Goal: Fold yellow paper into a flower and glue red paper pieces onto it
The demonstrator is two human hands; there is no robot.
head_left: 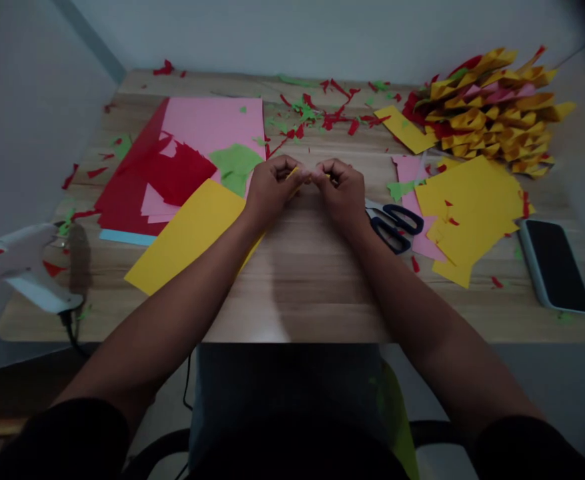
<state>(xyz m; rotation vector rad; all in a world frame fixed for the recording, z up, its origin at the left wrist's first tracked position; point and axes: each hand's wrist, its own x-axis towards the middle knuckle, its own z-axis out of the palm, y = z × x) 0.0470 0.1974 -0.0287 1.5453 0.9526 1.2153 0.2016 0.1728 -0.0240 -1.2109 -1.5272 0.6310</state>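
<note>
My left hand (271,189) and my right hand (342,191) meet over the middle of the wooden table (302,280), fingers curled together. Between their fingertips they pinch a small piece of yellow paper (292,173), mostly hidden by the fingers. A yellow sheet (187,237) lies under my left wrist. Black-handled scissors (395,223) rest just right of my right hand.
Red and pink sheets (172,160) and a green scrap (235,167) lie at the left. Yellow sheets (472,207) and a pile of folded yellow and red paper pieces (492,110) sit at the right, beside a phone (555,263). A glue gun (27,267) rests at the left edge. Paper scraps litter the back.
</note>
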